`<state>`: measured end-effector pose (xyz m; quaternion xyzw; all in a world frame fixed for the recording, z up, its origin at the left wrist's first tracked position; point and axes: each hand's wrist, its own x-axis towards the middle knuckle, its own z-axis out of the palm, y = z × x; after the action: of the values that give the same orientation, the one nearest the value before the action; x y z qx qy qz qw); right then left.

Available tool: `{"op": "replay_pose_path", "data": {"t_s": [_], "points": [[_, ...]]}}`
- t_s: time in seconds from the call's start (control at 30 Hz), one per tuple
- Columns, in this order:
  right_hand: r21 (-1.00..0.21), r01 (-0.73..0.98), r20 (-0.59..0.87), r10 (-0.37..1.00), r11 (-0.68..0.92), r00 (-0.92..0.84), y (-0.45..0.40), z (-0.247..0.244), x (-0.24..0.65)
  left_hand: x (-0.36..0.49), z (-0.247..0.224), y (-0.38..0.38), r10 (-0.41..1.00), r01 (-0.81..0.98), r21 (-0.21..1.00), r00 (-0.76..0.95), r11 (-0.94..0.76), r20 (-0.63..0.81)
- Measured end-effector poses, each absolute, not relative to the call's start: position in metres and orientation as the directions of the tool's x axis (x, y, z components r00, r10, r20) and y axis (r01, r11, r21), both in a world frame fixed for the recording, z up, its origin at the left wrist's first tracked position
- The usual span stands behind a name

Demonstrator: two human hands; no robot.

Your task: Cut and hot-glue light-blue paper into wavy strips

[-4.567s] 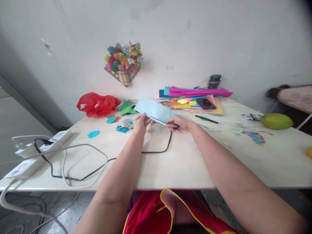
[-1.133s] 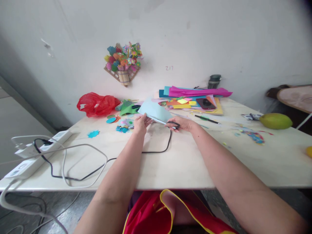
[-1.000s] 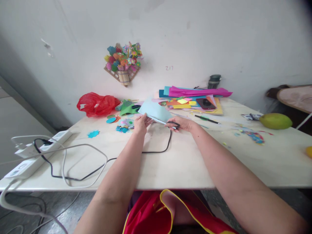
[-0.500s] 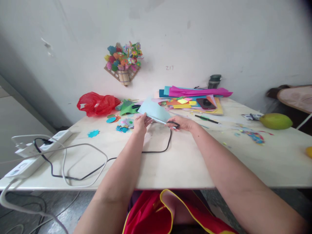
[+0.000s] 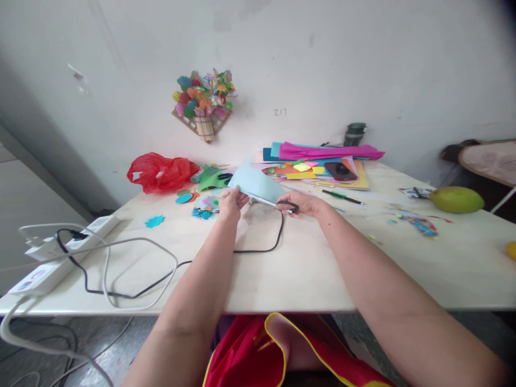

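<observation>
My left hand (image 5: 233,203) pinches the near left edge of a light blue sheet (image 5: 258,181), which is raised over the middle of the table and tilted. Black-handled scissors (image 5: 289,205) are in my right hand (image 5: 303,204), at the sheet's near right corner. Their blades lie along the near edge and are mostly hidden, so how far apart they stand I cannot make out. A black cord (image 5: 278,239) runs on the table just below both hands. Left of my left hand lie flower-shaped paper cutouts (image 5: 203,213) in a small heap.
Red plastic bag (image 5: 163,172), green sheet (image 5: 210,178) and a blue cutout (image 5: 155,221) lie left. Behind are coloured sheets (image 5: 330,151) and a phone (image 5: 341,171). On the right are a pen (image 5: 342,197) and green-yellow fruit (image 5: 456,200). A power strip (image 5: 68,252) with cables occupies the left edge.
The light blue sheet and my right hand have shifted very slightly to the right. Both hands keep their hold.
</observation>
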<state>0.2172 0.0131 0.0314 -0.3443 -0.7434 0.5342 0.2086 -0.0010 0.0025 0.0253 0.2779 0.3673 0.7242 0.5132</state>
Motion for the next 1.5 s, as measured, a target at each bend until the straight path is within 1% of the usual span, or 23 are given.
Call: {"op": "replay_pose_path", "data": {"t_s": [0.23, 0.53, 0.83, 1.07, 1.3, 1.5], "points": [[-0.942, 0.287, -0.079, 0.720, 0.171, -0.689, 0.0164, 0.0278, 0.2169, -0.0001, 0.0250, 0.0027, 0.954, -0.541, 0.818, -0.298, -0.193, 0.028], [-0.951, 0.259, -0.061, 0.718, 0.169, -0.693, 0.0143, 0.0286, 0.2156, 0.0022, 0.0212, 0.0044, 0.960, -0.527, 0.830, -0.278, -0.182, 0.034], [-0.943, 0.264, -0.042, 0.715, 0.203, -0.698, 0.0151, 0.0278, 0.2149, 0.0027, 0.0234, 0.0035, 0.960, -0.534, 0.826, -0.278, -0.181, 0.030], [-0.943, 0.271, -0.047, 0.729, 0.194, -0.682, 0.0137, 0.0287, 0.2141, 0.0001, 0.0199, 0.0075, 0.961, -0.550, 0.814, -0.275, -0.187, 0.035], [-0.931, 0.278, -0.016, 0.734, 0.237, -0.679, 0.0106, 0.0313, 0.2141, -0.0006, 0.0203, 0.0067, 0.962, -0.544, 0.818, -0.270, -0.188, 0.041], [-0.930, 0.285, -0.015, 0.750, 0.232, -0.661, 0.0102, 0.0314, 0.2135, -0.0006, 0.0195, 0.0072, 0.962, -0.543, 0.819, -0.271, -0.184, 0.036]]}}
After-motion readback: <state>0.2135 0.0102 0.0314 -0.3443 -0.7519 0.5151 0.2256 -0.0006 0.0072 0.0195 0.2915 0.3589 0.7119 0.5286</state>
